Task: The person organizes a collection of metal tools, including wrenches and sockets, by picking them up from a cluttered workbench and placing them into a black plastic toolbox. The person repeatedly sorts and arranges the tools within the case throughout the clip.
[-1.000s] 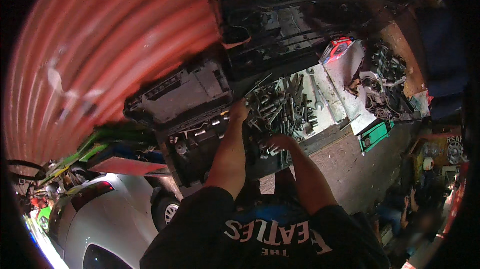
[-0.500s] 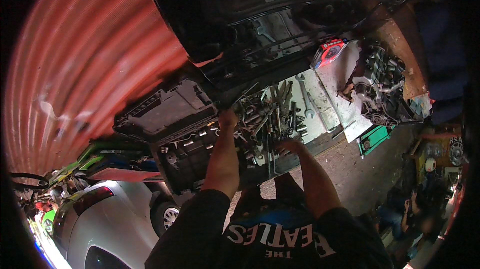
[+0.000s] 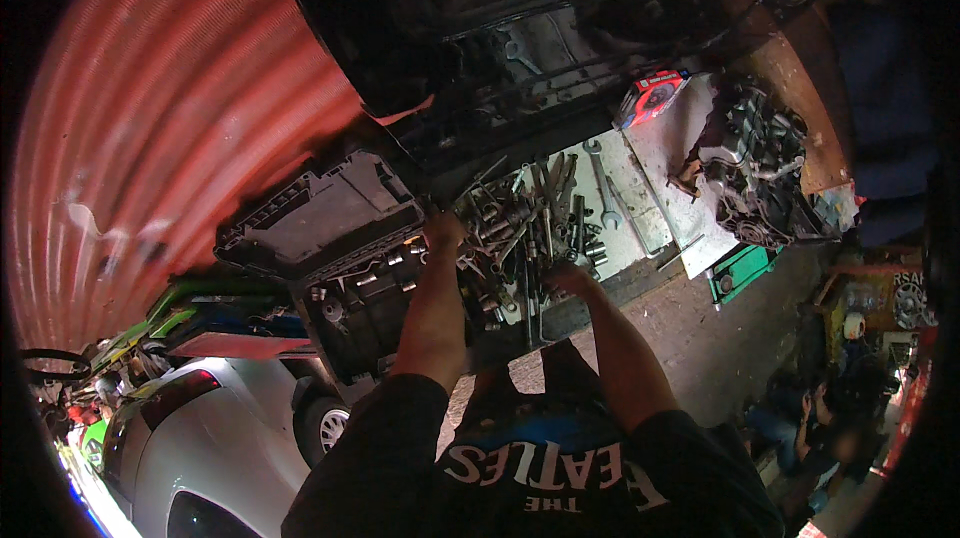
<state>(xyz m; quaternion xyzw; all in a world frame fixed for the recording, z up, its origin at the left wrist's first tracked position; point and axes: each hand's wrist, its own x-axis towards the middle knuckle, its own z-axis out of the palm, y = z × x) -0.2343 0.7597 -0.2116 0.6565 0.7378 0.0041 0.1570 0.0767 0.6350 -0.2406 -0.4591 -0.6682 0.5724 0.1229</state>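
At the far left, a red corrugated metal sheet [image 3: 190, 118] rises behind a silver car [image 3: 225, 438]. Next comes a black tool case [image 3: 350, 363], opened, with its lid [image 3: 345, 206] laid back; several metal sockets [image 3: 394, 258] lie inside it. The left hand [image 3: 443, 230] is at the right side of the case, just beside the left edge of a heap of sockets and wrenches [image 3: 515, 243]. Its fingers are in dark, so I cannot tell if they grip something. The heap lies on the desk [image 3: 633, 188], between the two hands. The right hand [image 3: 572, 281] is at the heap's near right part, its fingers above the tools; whether they are closed on one, I cannot tell. To the right of the heap lies an open-end wrench [image 3: 603, 188], apart from both hands. Farther right are a red box [image 3: 653, 100] and a greasy engine assembly [image 3: 750, 163].
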